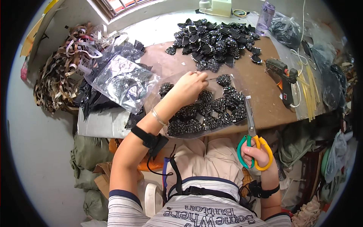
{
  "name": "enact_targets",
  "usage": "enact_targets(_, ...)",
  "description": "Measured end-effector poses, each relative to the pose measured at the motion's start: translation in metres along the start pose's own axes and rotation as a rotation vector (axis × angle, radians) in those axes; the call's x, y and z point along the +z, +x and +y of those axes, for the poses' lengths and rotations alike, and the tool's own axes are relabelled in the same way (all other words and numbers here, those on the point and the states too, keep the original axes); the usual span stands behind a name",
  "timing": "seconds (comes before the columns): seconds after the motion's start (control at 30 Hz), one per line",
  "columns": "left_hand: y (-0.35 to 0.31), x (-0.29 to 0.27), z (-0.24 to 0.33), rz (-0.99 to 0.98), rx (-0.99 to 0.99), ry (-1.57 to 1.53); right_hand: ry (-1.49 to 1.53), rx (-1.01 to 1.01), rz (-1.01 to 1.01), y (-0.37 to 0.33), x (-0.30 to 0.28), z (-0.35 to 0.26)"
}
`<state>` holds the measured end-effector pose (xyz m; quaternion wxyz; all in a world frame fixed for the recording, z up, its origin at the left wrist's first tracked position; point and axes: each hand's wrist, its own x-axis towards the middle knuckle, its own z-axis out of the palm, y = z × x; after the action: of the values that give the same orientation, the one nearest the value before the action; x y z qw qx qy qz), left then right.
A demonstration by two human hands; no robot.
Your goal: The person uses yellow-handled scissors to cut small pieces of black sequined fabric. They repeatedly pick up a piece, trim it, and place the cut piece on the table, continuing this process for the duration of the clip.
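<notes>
My right hand (256,154) grips a pair of scissors (250,121) by its green and yellow handles, blades pointing away from me and seemingly closed. They stand just off the right side of a clear plastic bag (211,130), which lies at the near table edge. Inside or on it are several black beaded, glittering pieces (221,106). Above the bag's far part, my left hand (192,87) has its fingers bent and pressed together. Whatever is between those fingertips is hidden. A heap of black beaded pieces (215,41) lies beyond the hand.
To the right lie a glue gun (281,72) with a white cord and yellowish glue sticks (311,90). A purple bottle (265,17) stands at the back. Clear plastic packaging (123,83) and a mound of ribbon strips (72,64) fill the left. Green sacks (90,151) sit below the table.
</notes>
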<state>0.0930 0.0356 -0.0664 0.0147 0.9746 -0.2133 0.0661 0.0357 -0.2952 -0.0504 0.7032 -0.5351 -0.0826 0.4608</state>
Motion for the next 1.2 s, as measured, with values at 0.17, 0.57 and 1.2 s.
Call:
enact_targets(0.17, -0.025, -0.048, 0.025, 0.385, -0.205, -0.198, 0.049, -0.069, -0.035, 0.005, 0.008, -0.009)
enact_targets(0.57, -0.084, -0.077, 0.120, 0.507, -0.239, -0.470, 0.254, -0.163, 0.167, 0.053, 0.072, -0.005)
enact_targets(1.2, -0.114, -0.058, 0.124, 0.582, -0.551, -1.204, 0.067, -0.252, 0.270, 0.044, 0.087, -0.012)
